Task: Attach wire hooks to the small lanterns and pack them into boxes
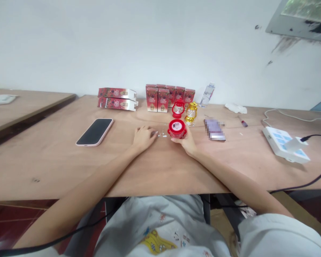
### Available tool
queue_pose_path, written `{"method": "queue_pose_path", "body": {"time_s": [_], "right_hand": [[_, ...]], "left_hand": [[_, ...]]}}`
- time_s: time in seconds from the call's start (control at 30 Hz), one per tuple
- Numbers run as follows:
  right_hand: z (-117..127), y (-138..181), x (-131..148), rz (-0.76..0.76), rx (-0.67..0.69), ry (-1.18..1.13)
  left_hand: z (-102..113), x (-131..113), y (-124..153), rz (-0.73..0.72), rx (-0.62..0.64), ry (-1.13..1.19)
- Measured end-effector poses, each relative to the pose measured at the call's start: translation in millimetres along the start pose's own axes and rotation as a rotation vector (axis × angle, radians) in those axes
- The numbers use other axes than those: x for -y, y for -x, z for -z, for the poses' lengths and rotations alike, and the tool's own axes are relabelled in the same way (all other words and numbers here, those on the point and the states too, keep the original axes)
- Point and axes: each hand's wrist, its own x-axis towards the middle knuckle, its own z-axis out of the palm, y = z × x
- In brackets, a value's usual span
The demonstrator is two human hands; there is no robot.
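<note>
A phone [95, 132] lies on the counter [56, 157], off to the left. The left hand [143, 138] rests flat with its fingers loose and holding nothing. Its tips are right by some tiny metal bits [161, 134]. Just beside them the round red part [177, 127] sits on the counter. The right hand [186, 143] has its fingers curled around the near side. It seems best to hold the red part steady and pinch up one tiny bit at a time, so none roll away.

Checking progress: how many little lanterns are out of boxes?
3: a red lantern and a gold lantern standing before the boxes, plus a second red lantern in the right hand. Boxes may hide more.
</note>
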Motion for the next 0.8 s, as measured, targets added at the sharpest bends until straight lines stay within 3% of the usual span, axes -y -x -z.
{"method": "queue_pose_path", "body": {"time_s": [0.13,0.27,0.8], "right_hand": [[1.2,-0.6,-2.6,0.008,0.039,0.030],[1.4,-0.6,-4.7,0.009,0.046,0.037],[1.0,1.0,-1.2,-0.024,0.096,0.004]], "left_hand": [[0.7,2.7,0.0,-0.012,-0.074,0.015],[-0.1,3.7,-1.1,-0.078,-0.019,-0.021],[2.1,-1.0,3.8,-0.031,-0.109,-0.206]]}}
